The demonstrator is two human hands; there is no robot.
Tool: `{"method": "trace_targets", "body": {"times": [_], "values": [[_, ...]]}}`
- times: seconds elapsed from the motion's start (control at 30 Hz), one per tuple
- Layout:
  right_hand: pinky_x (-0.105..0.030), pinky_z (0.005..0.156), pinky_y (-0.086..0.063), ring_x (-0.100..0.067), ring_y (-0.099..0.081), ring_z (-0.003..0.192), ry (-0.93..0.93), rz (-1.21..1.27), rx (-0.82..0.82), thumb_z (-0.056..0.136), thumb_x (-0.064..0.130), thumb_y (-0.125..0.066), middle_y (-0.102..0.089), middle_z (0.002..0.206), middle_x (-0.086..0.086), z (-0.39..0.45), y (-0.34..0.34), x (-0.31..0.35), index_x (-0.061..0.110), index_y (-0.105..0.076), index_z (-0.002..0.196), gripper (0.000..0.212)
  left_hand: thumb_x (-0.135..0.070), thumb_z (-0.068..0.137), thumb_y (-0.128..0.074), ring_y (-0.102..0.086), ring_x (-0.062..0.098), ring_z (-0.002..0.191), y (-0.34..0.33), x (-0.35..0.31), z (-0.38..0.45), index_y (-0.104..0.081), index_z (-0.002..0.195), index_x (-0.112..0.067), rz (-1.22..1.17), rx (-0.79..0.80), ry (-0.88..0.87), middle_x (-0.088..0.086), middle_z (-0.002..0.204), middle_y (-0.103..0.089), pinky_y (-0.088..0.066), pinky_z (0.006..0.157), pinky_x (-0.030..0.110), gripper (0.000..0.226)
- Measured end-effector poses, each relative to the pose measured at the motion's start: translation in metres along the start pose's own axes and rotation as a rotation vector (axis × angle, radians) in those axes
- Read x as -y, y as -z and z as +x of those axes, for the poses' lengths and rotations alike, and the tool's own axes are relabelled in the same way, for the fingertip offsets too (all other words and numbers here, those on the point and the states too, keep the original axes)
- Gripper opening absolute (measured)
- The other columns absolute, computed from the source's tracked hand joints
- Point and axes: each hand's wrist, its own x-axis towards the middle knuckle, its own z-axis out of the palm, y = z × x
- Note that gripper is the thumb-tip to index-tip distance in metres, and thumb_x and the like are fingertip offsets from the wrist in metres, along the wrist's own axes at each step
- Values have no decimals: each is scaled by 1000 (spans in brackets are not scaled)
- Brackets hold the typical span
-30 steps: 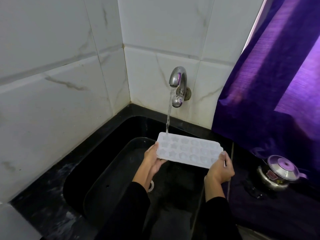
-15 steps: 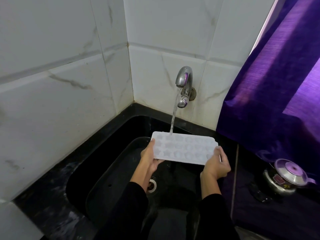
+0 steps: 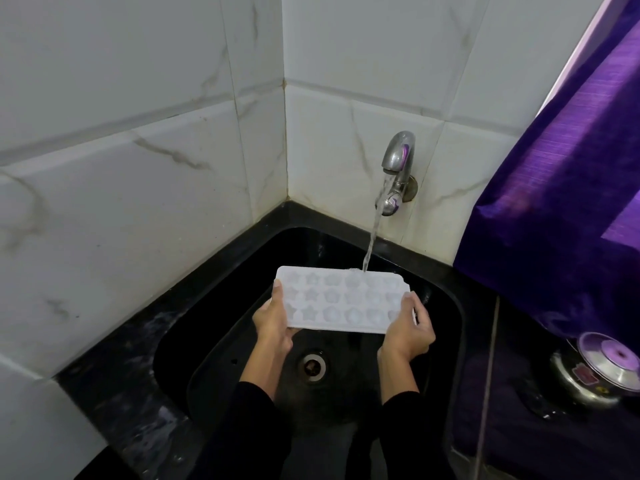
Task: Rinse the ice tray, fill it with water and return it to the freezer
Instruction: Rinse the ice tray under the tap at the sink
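A white ice tray point(image 3: 341, 299) with star and flower shaped cells is held level over the black sink point(image 3: 446, 306). My left hand point(image 3: 273, 318) grips its left end and my right hand point(image 3: 408, 327) grips its right end. A steel wall tap point(image 3: 397, 168) runs, and its stream of water point(image 3: 372, 237) lands on the tray's far edge, right of the middle. The sink drain point(image 3: 312, 364) shows below the tray, between my forearms.
White marble-look tiles form the corner behind the sink. A black stone counter point(image 3: 114, 386) borders the sink on the left. A purple curtain point(image 3: 561, 188) hangs at the right. A steel pot with a lid point(image 3: 595, 375) stands on the right counter.
The tray has shifted left under the tap, so the stream now hits further right along its far edge. Both hands keep the same grip on the tray.
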Motion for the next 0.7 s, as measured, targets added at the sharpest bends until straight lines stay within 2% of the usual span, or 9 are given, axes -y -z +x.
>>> {"method": "trace_targets", "body": {"times": [0.07,0.13,0.3,0.4,0.53,0.7], "values": [[-13,69,-51,-8,-64,99,-4,6,23,85,23,-69,-69,102,8,-4,-3,-1,16,-71,109,25,-41,92,-55,-69,26,83,6,-2,-1,-60,95,-14,-5,-18,-8,9,90,-70,-57,78,47,28],[-11,64,-49,-8,-63,97,-9,-2,44,86,21,-69,-68,105,6,-7,-5,-4,15,-70,111,26,-40,92,-55,-69,25,83,12,-5,-1,-60,96,-15,-21,-36,-13,8,91,-69,-57,79,47,26],[-23,76,-56,-11,-65,97,-38,-28,104,84,23,-71,-69,103,5,-16,-13,-10,17,-71,108,25,-37,94,-54,-67,24,82,23,-12,-4,-59,99,-14,-57,-74,-42,6,90,-68,-56,77,45,24],[-19,70,-55,-10,-66,94,-39,-38,134,85,22,-70,-70,104,3,-19,-18,-12,16,-71,109,25,-37,94,-54,-67,23,80,29,-16,-4,-58,93,-16,-65,-90,-53,6,88,-68,-56,75,44,21],[-34,86,-56,-12,-66,99,-33,-90,162,84,24,-71,-71,103,4,-21,-26,-16,18,-73,105,23,-37,94,-54,-67,23,80,32,-23,-3,-58,96,-15,-74,-111,-62,6,88,-68,-56,77,45,22],[-34,93,-52,-15,-60,111,36,-162,183,85,26,-69,-69,102,8,-21,-36,-13,19,-72,107,23,-37,93,-55,-67,22,80,27,-29,-1,-57,103,-14,-80,-133,-69,5,89,-67,-56,76,45,25]]}}
